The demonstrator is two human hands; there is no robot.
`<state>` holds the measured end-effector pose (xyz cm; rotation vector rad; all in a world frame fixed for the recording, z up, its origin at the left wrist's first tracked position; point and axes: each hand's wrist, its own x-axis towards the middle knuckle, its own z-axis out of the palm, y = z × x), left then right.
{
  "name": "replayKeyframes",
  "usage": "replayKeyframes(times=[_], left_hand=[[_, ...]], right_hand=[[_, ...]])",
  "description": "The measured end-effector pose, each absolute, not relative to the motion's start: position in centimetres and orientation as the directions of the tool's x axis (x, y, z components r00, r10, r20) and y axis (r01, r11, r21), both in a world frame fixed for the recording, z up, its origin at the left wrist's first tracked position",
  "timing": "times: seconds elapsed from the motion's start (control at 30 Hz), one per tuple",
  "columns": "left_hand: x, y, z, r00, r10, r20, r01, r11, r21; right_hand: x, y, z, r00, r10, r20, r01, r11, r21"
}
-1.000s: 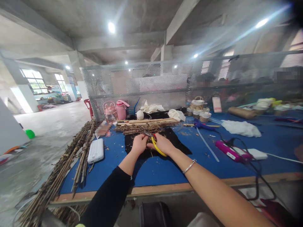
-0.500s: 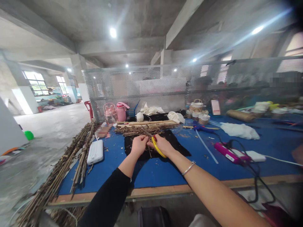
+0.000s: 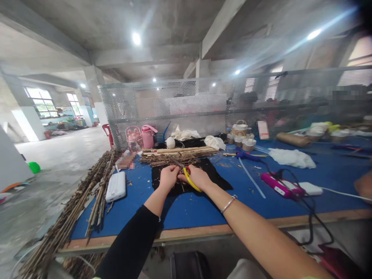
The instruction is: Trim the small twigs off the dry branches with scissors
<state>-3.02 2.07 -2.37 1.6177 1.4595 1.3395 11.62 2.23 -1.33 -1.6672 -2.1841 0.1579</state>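
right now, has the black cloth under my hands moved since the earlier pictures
No, the black cloth lies at the same spot relative to the table's wooden front edge; only the whole view has shifted slightly.

Hands [image 3: 169, 177] close together over black cloth [image 3: 219, 180], right one [image 3: 200, 178] gripping yellow-handled scissors [image 3: 192, 183]; dry twigs [image 3: 162, 159] beyond

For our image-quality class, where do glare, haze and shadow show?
Head view: glare streaks from the white ceiling light at upper right; head view: the grey perforated metal screen turns hazy rightward; head view: shadow darkens the blue tabletop beside the black-sleeved left forearm.
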Motion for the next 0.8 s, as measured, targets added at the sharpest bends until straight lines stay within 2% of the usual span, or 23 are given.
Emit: replayKeyframes(times=[0.2, 0.53, 0.8], left_hand=[[-3.18, 2.37, -2.53, -0.082, 0.953, 0.292, 0.355, -0.246, 0.902], [-3.22, 2.02, -2.19, -0.086, 0.945, 0.317, 0.375, -0.264, 0.889], [-3.14, 1.67, -1.84, -0.088, 0.950, 0.300, 0.373, -0.248, 0.894]], right_hand=[[11.73, 2.21, -1.69, -0.250, 0.930, 0.268, 0.885, 0.332, -0.327], [11.46, 1.99, -1.21, -0.201, 0.945, 0.259, 0.916, 0.275, -0.292], [11.46, 2.04, -1.18, -0.202, 0.957, 0.209, 0.910, 0.262, -0.320]])
